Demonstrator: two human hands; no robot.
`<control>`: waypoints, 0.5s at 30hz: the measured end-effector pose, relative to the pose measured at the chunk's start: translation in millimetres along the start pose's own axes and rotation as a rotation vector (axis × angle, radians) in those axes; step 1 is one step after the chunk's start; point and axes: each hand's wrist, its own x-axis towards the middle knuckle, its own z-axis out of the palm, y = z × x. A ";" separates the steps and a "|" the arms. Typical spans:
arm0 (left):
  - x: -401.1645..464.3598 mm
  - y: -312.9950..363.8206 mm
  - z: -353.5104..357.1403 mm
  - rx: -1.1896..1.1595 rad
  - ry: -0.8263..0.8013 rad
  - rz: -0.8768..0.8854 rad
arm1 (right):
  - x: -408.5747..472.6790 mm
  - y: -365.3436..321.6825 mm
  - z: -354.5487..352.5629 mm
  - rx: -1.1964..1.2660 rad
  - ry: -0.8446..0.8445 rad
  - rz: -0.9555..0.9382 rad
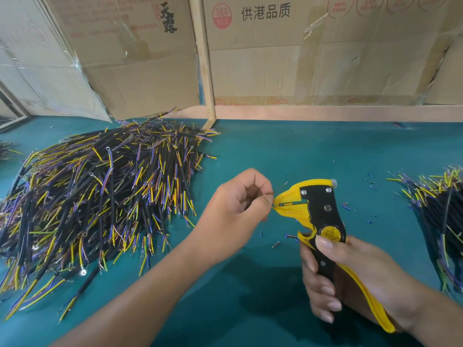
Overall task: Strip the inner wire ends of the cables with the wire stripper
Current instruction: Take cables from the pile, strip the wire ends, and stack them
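One thin yellow inner wire (272, 208) pinched by left hand (238, 209), fed straight into yellow-black plastic wire stripper (310, 209); right hand (350, 279) gripping handles, squeezing evenly advised.

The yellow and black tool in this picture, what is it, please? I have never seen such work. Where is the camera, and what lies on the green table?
There is one picture, taken by a camera worn on the person's head, looking forward and down at both hands. The right hand grips the handles of a wire stripper, a tool that removes the plastic cover from wire ends. The left hand pinches a thin yellow wire at the tool's front opening. On the green table lies a large pile of black cables with coloured inner wires, on the left. A smaller pile lies at the right edge. Small bits of insulation are scattered near the tool. Cardboard boxes stand behind.
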 end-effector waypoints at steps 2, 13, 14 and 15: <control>-0.4 0.6 0.2 -0.004 0.004 0.004 | -1.0 -0.4 1.3 0.001 0.018 0.004; 4.8 2.7 -13.9 0.053 0.062 0.069 | -5.0 -10.5 0.9 -0.017 0.129 -0.087; 6.3 3.0 -17.3 0.056 0.078 0.066 | -4.8 -11.3 -0.8 -0.001 0.133 -0.101; 7.1 3.0 -20.1 0.073 0.085 0.067 | -4.4 -11.3 -3.4 0.023 0.141 -0.114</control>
